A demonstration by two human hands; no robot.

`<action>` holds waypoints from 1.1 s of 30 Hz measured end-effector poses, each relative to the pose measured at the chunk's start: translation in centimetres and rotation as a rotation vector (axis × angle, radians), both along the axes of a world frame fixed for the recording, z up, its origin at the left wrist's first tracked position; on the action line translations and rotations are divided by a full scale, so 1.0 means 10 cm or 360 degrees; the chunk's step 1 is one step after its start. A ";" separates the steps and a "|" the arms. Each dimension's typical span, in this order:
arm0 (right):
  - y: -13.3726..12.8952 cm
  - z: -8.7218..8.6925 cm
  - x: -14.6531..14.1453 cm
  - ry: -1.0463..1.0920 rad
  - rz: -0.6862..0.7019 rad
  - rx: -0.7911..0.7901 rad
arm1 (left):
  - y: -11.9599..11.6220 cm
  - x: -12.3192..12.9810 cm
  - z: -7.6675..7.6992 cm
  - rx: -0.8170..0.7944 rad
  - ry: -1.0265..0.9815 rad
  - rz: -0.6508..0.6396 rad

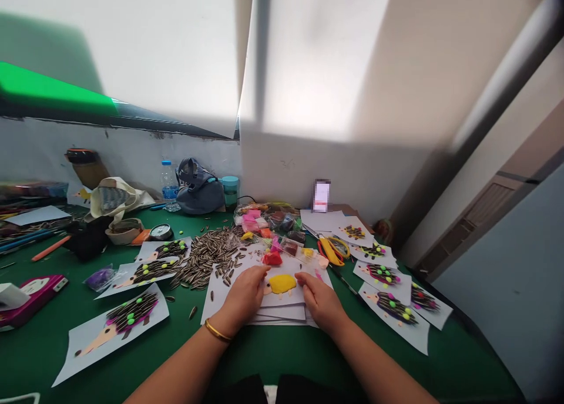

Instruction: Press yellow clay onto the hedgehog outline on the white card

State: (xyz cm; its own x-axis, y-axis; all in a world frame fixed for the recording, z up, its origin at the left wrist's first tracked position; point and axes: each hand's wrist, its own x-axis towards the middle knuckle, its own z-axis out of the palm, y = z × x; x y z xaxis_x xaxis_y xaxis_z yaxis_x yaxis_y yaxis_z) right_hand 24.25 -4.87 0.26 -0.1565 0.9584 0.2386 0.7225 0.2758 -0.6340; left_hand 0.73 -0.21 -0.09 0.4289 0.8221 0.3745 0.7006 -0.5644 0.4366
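Note:
A white sheet of paper with a hedgehog shape (pixel 282 283) of yellow modelling clay lies before me, on top of several more sheets (pixel 282 313). The shape has a pale snout with a dark dot on the left and small pale feet. My left hand (pixel 245 290) rests on the paper just left of the snout, fingers stretched forward. On the other side, my right hand (pixel 321 298) lies beside the yellow body, its fingers pointing inward and partly hidden. Neither hand visibly lifts anything. Just beyond the shape sits red clay (pixel 272 258).
Sunflower seeds (pixel 205 257) are heaped to the left. Hedgehog pictures (pixel 132 313) lie on both sides of the green table (pixel 194 363). Yellow scissors (pixel 332 250), clay packets (pixel 258 219), a phone (pixel 321 195), a water bottle (pixel 168 187) and a cap (pixel 200 189) stand farther back.

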 end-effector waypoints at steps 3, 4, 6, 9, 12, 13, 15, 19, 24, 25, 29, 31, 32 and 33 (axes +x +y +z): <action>0.00 -0.02 0.01 0.0066 -0.0017 -0.0022 | -0.02 -0.03 0.13 -0.0019 0.0078 0.0116; 0.00 -0.03 0.01 0.0075 -0.0029 -0.0028 | -0.01 -0.08 0.19 -0.0009 0.0172 0.0191; 0.00 -0.04 0.02 0.0082 -0.0042 -0.0054 | 0.03 -0.21 0.31 0.0027 0.0422 0.0399; 0.01 -0.05 0.02 0.0064 -0.0037 -0.0081 | 0.15 -0.48 0.42 -0.0061 0.0716 0.0688; 0.02 -0.05 0.00 -0.0022 -0.0015 0.0018 | 0.32 -0.70 0.41 -0.0169 0.0883 0.0758; 0.02 -0.05 0.00 -0.0062 -0.0017 0.0063 | 0.37 -0.73 0.39 -0.0177 0.0905 0.0745; 0.03 -0.06 -0.01 -0.0151 -0.0053 0.0121 | 0.47 -0.76 0.35 -0.0175 0.0934 0.0692; 0.05 -0.05 -0.02 -0.0336 -0.0134 0.0001 | 0.65 -0.71 0.32 -0.0092 0.0941 0.0638; 0.05 -0.05 -0.02 -0.0429 -0.0119 -0.0143 | 0.81 -0.64 0.31 -0.0084 0.0923 0.0636; 0.05 -0.05 -0.02 -0.0435 -0.0114 -0.0146 | 0.83 -0.63 0.31 -0.0081 0.0920 0.0637; 0.06 -0.05 -0.02 -0.0422 -0.0073 -0.0179 | 0.88 -0.57 0.29 -0.0083 0.0918 0.0625; 0.06 -0.04 -0.02 -0.0420 -0.0043 -0.0200 | 0.89 -0.52 0.29 -0.0085 0.0916 0.0616; 0.06 -0.04 -0.02 -0.0422 -0.0030 -0.0211 | 0.90 -0.49 0.28 -0.0090 0.0916 0.0616; 0.06 -0.04 -0.02 -0.0423 -0.0021 -0.0220 | 0.91 -0.47 0.28 -0.0093 0.0915 0.0618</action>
State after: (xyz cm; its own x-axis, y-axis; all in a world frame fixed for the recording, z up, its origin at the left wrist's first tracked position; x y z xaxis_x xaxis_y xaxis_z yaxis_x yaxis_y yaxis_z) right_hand 24.03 -4.23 -0.12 -0.1832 0.9814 0.0579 0.8713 0.1894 -0.4528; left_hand -3.97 8.85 2.72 0.2169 0.9679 0.1267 0.9761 -0.2132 -0.0421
